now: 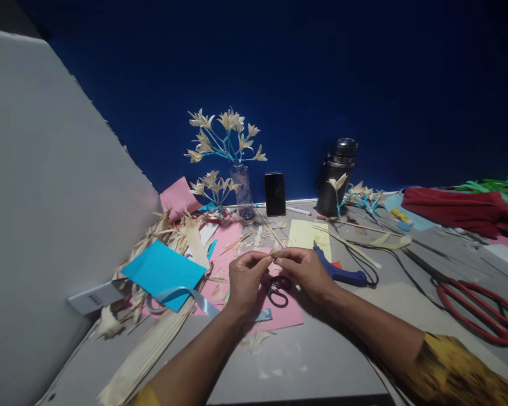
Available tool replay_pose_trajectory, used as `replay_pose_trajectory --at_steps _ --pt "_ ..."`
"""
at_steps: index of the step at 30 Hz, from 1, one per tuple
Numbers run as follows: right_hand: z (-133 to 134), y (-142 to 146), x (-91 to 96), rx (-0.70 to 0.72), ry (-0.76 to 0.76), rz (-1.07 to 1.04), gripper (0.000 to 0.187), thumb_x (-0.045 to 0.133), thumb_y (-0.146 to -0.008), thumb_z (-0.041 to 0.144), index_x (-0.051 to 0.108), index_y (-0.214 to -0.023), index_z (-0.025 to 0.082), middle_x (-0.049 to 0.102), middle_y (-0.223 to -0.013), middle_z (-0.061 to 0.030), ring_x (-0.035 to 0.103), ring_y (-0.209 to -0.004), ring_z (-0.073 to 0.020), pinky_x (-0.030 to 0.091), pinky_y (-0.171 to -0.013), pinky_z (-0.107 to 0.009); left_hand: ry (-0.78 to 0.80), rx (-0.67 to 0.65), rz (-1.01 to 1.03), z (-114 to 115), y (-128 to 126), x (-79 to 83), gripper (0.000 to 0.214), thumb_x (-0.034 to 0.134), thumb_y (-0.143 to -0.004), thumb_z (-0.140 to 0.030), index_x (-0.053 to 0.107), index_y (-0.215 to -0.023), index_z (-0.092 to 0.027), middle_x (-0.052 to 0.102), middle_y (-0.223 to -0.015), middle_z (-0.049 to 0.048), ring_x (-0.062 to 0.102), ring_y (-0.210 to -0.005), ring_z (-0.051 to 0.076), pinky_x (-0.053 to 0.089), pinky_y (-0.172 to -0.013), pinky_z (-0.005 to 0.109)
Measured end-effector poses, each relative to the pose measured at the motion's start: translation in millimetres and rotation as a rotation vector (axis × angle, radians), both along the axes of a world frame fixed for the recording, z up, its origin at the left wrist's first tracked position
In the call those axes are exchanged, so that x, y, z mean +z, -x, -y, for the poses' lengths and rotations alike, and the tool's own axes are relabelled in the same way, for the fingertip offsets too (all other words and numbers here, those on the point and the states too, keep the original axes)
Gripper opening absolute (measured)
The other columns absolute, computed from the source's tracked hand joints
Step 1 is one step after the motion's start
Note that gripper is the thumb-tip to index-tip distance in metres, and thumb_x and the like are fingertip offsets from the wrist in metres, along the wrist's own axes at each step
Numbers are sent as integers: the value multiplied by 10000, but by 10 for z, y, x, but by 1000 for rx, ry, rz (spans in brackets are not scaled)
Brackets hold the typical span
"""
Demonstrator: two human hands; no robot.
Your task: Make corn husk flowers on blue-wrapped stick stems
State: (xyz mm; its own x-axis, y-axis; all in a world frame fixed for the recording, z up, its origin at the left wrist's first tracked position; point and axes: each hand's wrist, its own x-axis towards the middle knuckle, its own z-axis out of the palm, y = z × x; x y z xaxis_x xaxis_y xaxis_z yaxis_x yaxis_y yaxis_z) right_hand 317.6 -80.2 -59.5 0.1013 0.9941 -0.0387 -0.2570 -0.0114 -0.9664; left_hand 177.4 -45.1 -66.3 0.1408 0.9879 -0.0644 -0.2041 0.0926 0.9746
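Observation:
Both my hands meet at the middle of the table, fingertips close together. My left hand (246, 282) is closed in a pinch on a small pale-brown piece (274, 255), too small to name. The fingers of my right hand (308, 272) pinch at the same piece from the other side. Just below them lie small black-handled scissors (278, 298), their blades hidden, on pink paper (290, 318). A thin pale stick (271, 230) slants down behind my fingertips; I cannot tell whether it is held. Right of my right hand rests a blue glue gun (342, 273).
Dried husks (150, 355) and blue paper (165, 273) cover the left side. Husk flowers stand in a glass vase (244, 194) at the back, near a phone (275, 194) and a dark flask (336, 180). Large red-handled scissors (478, 307) and a red cloth (457, 206) lie right.

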Motion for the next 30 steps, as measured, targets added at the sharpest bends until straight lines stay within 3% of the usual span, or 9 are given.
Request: replay_pose_trajectory --at_steps 5,11,14,22,27,30 --pt "-14 11 -50 6 40 -36 293 823 -678 380 790 -855 148 673 -735 -27 560 -585 -115 482 -545 -259 -117 42 -126 22 4 65 134 776 -713 -284 749 -703 -153 667 -627 25 583 -519 137 448 -475 242" --pt "11 41 -64 27 78 -50 321 818 -693 415 789 -882 158 664 -726 -24 582 -609 -128 486 -566 -266 -511 69 -387 3 49 45 141 670 -825 -211 773 -730 -196 721 -746 39 661 -723 174 501 -665 286" --pt "8 39 -73 33 84 -58 314 821 -695 408 788 -882 157 659 -727 -24 588 -634 -133 483 -585 -268 -613 59 -448 -7 62 14 173 634 -859 -180 780 -770 -205 727 -761 37 661 -748 173 497 -695 294" --pt "12 22 -40 56 110 -105 330 842 -664 386 785 -886 149 665 -720 -27 578 -623 -128 450 -574 -254 -657 36 -518 -10 71 -7 169 618 -883 -173 770 -824 -216 724 -809 42 659 -789 188 487 -733 300" --pt "18 7 25 41 31 1 276 813 -695 408 744 -715 141 539 -556 28 448 -498 -85 392 -494 -238 -644 47 -481 4 70 24 185 588 -890 -178 728 -779 -224 702 -813 43 643 -800 204 462 -756 307" --pt "25 6 63 29 20 40 248 797 -702 383 728 -690 146 534 -554 29 438 -499 -87 395 -492 -240 -663 42 -489 12 72 18 189 563 -902 -177 703 -781 -221 686 -811 40 632 -802 202 451 -762 306"
